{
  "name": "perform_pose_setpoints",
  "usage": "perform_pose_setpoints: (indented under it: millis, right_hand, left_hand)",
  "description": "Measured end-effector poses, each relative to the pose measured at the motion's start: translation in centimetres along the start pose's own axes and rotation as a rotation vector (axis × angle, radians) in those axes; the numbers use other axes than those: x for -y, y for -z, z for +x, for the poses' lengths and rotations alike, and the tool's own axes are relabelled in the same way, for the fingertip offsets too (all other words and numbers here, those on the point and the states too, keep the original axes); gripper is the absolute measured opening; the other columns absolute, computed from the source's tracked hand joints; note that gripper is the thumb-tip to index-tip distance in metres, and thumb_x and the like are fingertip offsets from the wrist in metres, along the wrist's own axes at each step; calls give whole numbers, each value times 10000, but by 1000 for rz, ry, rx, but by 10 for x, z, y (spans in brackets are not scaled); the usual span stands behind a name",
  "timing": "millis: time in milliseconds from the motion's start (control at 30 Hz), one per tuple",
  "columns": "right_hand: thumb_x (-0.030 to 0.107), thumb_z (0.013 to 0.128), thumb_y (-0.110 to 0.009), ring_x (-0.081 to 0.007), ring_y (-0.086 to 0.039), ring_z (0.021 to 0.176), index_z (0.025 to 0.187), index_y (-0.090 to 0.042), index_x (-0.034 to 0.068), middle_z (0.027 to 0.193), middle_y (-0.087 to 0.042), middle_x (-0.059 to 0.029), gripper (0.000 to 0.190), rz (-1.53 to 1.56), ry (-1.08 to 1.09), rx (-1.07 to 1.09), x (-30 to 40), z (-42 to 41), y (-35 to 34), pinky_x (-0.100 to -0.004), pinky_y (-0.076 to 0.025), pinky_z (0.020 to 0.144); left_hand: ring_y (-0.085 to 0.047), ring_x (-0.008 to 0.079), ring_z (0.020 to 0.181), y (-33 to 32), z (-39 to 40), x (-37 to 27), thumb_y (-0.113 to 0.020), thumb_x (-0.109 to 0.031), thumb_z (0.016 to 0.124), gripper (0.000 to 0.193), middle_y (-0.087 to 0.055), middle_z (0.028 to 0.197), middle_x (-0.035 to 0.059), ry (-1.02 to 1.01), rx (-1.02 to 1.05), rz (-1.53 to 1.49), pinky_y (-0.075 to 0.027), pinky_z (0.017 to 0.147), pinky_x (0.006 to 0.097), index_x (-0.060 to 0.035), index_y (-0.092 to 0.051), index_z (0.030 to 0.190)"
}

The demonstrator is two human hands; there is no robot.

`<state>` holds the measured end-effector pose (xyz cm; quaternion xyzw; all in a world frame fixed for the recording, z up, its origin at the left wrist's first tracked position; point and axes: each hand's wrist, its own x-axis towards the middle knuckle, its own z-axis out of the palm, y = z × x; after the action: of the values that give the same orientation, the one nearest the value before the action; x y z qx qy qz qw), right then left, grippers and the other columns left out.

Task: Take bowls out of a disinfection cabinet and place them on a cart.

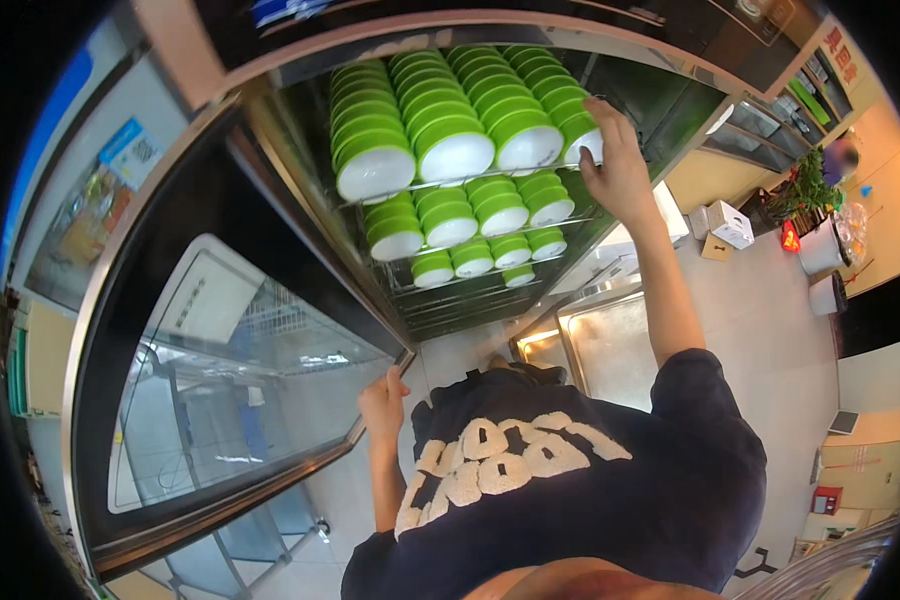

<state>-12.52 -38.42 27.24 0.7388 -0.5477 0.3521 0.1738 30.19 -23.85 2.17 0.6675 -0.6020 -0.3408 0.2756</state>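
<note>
A glass-door cabinet stands with its door swung out to the left, and wire racks inside hold rows of nested green bowls with white insides. My right hand reaches to the rightmost row on the top rack, thumb and fingers around the rim side of its front bowl; how firmly it grips is unclear. My left hand is at the edge of the cabinet door, its fingers curled by the frame. Smaller stacks of the same green bowls fill the lower racks.
Below my right arm is a metal-framed panel or tray near the floor. White boxes, potted plants and white bins stand at the right. A glass and metal rack is on the lower left, behind the door.
</note>
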Motion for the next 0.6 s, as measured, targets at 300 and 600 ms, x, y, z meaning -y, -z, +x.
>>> perform_pose_setpoints:
  millis: [300,600]
  right_hand:
    - [184,857,-763,-476,-566,1257,1510,-375,20,1373,-565,-330,777,203,-344,152,-123,-17,-11,-469,-479,1055]
    - [210,901,-713,-428,-569,1315,1541,-313,-70,1383,-552,-375,804,579,-414,332,-149,-1,-33,-425,-435,1109]
  left_hand:
    - [-639,367,992,-15,85,-316,-718,-187,924,233,-694,1092,141,-1069,-61,20,-500,870,444,-46,-673,1104]
    - [-498,364,1372,-92,196,-444,-783,-532,790,957,-580,1421,213,-926,-107,733,-300,1187,569,20,-433,1489]
